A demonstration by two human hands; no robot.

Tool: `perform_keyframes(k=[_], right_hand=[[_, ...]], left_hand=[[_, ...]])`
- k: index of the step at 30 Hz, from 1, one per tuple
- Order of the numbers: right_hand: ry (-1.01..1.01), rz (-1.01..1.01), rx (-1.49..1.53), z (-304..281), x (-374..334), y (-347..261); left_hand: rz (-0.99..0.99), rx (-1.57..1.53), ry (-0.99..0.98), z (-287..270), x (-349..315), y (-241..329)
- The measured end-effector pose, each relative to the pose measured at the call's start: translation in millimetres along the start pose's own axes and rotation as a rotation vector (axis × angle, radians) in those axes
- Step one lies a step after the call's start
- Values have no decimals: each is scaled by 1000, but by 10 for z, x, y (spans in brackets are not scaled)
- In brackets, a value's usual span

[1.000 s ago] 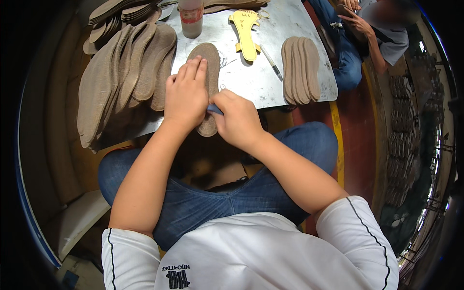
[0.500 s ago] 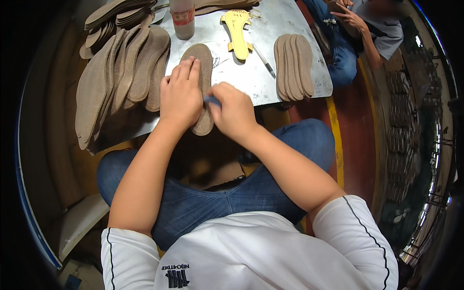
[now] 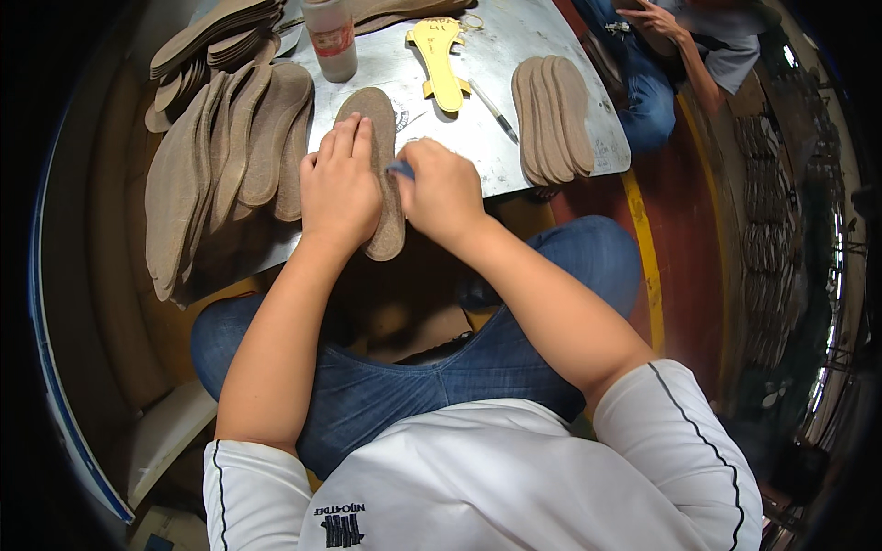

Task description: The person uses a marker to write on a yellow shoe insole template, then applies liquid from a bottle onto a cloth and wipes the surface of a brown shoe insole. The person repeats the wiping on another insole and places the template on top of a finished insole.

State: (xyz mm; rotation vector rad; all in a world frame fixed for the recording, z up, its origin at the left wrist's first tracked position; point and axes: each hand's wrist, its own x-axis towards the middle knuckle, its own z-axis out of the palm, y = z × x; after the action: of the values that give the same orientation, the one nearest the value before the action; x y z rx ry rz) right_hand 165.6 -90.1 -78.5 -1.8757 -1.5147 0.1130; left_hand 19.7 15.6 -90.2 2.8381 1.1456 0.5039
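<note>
A brown fibrous insole lies lengthwise in front of me at the near table edge, its near end jutting past the edge. My left hand rests on it, fingers stretched forward and pressed flat against its left side; the thumb is hidden. My right hand is closed around a small blue object at the insole's right edge. Most of that object is inside the fist, so its kind does not show. Beyond the hands lies a yellow sole-shaped template with side tabs, and a marker pen is beside it.
Stacked insoles overhang the table's left side, with more stacks behind. A bottle stands at the back. More insoles lie fanned at the right of the metal table. Another person sits beyond the right corner.
My right hand with the blue object has slid a little away from me along the insole's edge. The left hand stays on the insole. The view has shifted slightly.
</note>
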Motion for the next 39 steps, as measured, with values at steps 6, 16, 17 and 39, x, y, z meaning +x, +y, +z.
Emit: perform_keyframes(k=[6, 16, 17, 39], right_hand=[[-137, 74, 84, -182, -369, -231], [13, 434, 481, -619, -359, 27], [-5, 471, 550, -622, -349, 35], [-93, 443, 1029, -781, -396, -41]], left_hand=[[-13, -3, 10, -4, 19, -20], [-116, -194, -44, -82, 134, 55], [-119, -225, 13, -66, 137, 85], [-656, -1934, -60, -409, -155, 434]])
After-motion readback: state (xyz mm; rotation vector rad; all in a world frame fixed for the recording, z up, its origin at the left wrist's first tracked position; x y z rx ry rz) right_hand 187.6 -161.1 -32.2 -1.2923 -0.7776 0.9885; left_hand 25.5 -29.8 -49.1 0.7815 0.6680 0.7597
